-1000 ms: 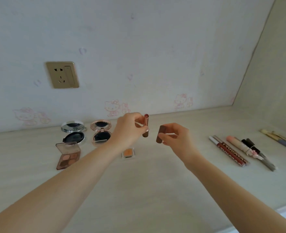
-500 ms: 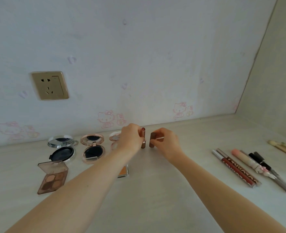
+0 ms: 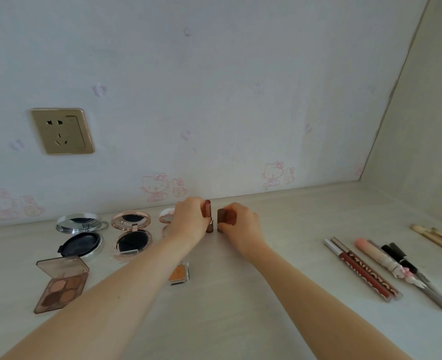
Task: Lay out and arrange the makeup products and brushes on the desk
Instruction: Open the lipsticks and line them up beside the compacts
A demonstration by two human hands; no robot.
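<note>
Left hand is clamping its fingers round the upright lipstick on the desk | right hand is pinching the brown cap, standing just right of the lipstick.

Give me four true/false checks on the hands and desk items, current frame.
1. The left hand holds the lipstick upright. True.
2. The right hand is empty. False: it pinches the brown cap.
3. The eyeshadow palette is closed. False: its lid stands open.
4. The lip gloss tubes lie to the right of both hands. True.
</note>
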